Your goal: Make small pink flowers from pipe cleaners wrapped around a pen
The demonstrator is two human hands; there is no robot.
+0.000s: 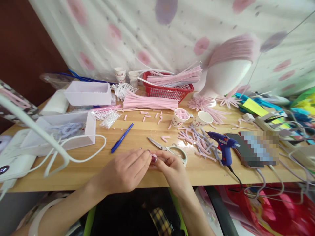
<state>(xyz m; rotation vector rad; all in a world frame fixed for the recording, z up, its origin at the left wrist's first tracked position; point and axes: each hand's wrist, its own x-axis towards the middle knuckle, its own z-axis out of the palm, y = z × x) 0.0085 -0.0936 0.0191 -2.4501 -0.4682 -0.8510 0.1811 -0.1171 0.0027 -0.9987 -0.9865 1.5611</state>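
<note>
My left hand [125, 168] and my right hand [173, 168] meet just above the table's front edge, fingertips pinched together. Between them is a small pink piece [153, 157], mostly covered by the fingers, so its exact shape is hidden. Right behind my right hand lie scissors [169, 149] with pale green handles, blades apart. A blue pen [122, 137] rests beyond my left hand. Short cut lengths of pink pipe cleaner [165, 138] are scattered past the scissors. Farther right is a heap of bent pink and grey pipe cleaners [200, 141].
A paper cup with pink pieces [180, 122] stands beside another paper cup [203, 120]. A blue glue gun [225, 147] and a phone [246, 154] lie right. Behind are pink pipe cleaners [150, 102] and a red basket [169, 93]. White trays [90, 129] and a cable [86, 160] occupy the left.
</note>
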